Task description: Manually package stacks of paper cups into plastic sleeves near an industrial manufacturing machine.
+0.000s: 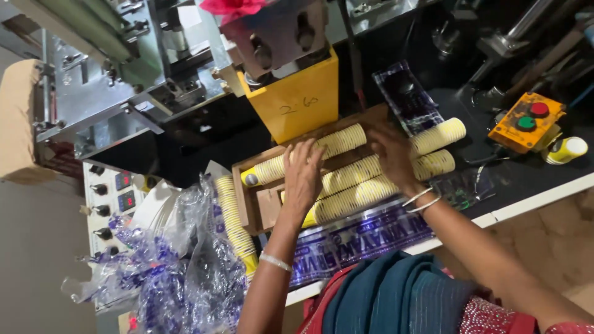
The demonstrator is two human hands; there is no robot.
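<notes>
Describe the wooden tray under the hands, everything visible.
The wooden tray is a shallow brown box with raised side walls, lying flat on the dark bench below a yellow machine block. Long stacks of yellow paper cups lie sideways in it, overhanging its far end. The left hand and right hand press on them.

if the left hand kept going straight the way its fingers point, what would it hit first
The left hand lies on the stacked yellow paper cups in the wooden tray, fingers pointing up the picture. Straight on, it would probably meet the top cup stack, then the yellow box; depth is unclear.
</notes>
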